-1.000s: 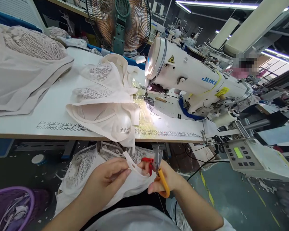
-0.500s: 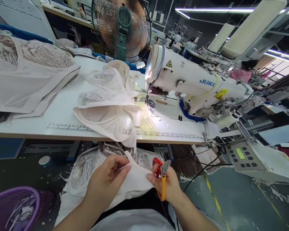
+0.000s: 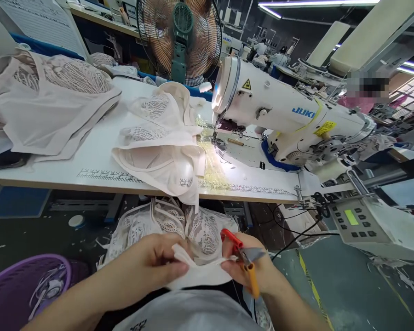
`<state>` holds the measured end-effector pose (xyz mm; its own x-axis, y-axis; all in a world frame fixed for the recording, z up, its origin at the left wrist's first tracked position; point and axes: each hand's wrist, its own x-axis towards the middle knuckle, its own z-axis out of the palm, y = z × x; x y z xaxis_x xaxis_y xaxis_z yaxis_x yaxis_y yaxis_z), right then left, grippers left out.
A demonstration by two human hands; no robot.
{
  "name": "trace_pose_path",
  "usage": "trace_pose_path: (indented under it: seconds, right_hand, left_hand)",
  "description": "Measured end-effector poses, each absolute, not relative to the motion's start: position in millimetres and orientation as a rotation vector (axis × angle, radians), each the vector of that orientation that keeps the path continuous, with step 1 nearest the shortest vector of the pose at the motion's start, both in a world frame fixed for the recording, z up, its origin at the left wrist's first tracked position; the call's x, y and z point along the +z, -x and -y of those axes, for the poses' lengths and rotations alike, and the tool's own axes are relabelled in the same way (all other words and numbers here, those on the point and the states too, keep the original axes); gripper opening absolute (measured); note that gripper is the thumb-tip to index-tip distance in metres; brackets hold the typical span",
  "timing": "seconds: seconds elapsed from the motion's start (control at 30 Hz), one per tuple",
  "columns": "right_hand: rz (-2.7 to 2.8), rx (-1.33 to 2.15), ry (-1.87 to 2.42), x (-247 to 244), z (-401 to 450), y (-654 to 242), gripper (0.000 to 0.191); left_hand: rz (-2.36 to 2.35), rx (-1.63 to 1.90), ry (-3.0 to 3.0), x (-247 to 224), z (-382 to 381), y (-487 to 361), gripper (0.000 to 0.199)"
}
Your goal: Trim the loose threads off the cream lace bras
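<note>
A white lace bra [image 3: 205, 275] lies across my lap, held stretched between both hands. My left hand [image 3: 160, 257] is closed, thumb and fingers pinching one edge of its fabric. Opposite it, my right hand [image 3: 251, 264] pinches the other end of that edge. Small scissors [image 3: 251, 255] with one red and one orange handle also rest in my right hand, blades pointing right. Just above my hands hangs another bra [image 3: 158, 168], partly over the table edge. Part of the fabric in my fingers is hidden.
A white sewing machine [image 3: 272, 101] stands on the table [image 3: 93, 151], with a fan [image 3: 179, 41] behind it. More bras [image 3: 62, 110] are piled at the left. A purple basket [image 3: 67, 269] sits on the floor at lower left; a control box [image 3: 357, 220] is at the right.
Both hands have come lower and nearer my body with the bra. More of its lace shows above them. The scissors have turned, with their blades now pointing right. The view has shifted slightly.
</note>
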<state>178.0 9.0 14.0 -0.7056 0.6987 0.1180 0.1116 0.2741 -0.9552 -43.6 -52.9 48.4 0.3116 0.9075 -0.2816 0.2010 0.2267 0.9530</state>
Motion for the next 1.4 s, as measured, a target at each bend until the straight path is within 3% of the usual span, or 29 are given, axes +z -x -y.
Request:
trace_pose_path:
  seconds: [0.17, 0.3, 0.5, 0.77, 0.97, 1.13, 1.27, 1.33, 1.4]
  right_hand:
    - [1.905, 1.772, 0.554, 17, -8, -188, 0.012]
    - [1.841, 1.682, 0.773, 6, -9, -190, 0.011]
    - [1.863, 1.605, 0.961, -8, -9, -200, 0.013]
    - [1.903, 1.542, 0.982, -11, -12, -199, 0.011]
    - [1.938, 1.37, 0.97, -14, -13, -189, 0.013]
    - [1.879, 1.49, 0.924, -14, -11, -177, 0.012]
    - [1.827, 1.587, 0.939, -11, -10, -171, 0.013]
    - [1.848, 1.576, 0.96, -9, -10, -170, 0.013]
    - [1.885, 1.552, 0.98, -8, -9, -169, 0.014]
  left_hand:
    - [-1.218, 0.577, -1.385, 77, 63, 37, 0.013]
    - [-1.307, 0.687, -1.31, 57, 57, 28, 0.016]
    - [-1.232, 0.586, -1.188, 35, 45, 18, 0.011]
    - [-1.33, 0.733, -1.042, 28, 39, 9, 0.02]
    - [-1.485, 0.868, -0.788, 16, 49, 17, 0.017]
    - [-1.608, 0.828, -0.708, -7, 62, 30, 0.028]
    - [-1.928, 0.878, -1.067, 4, 62, 35, 0.037]
    - [-2.084, 0.873, -1.507, 15, 58, 34, 0.046]
    - [-1.909, 0.815, -2.061, 23, 52, 30, 0.043]
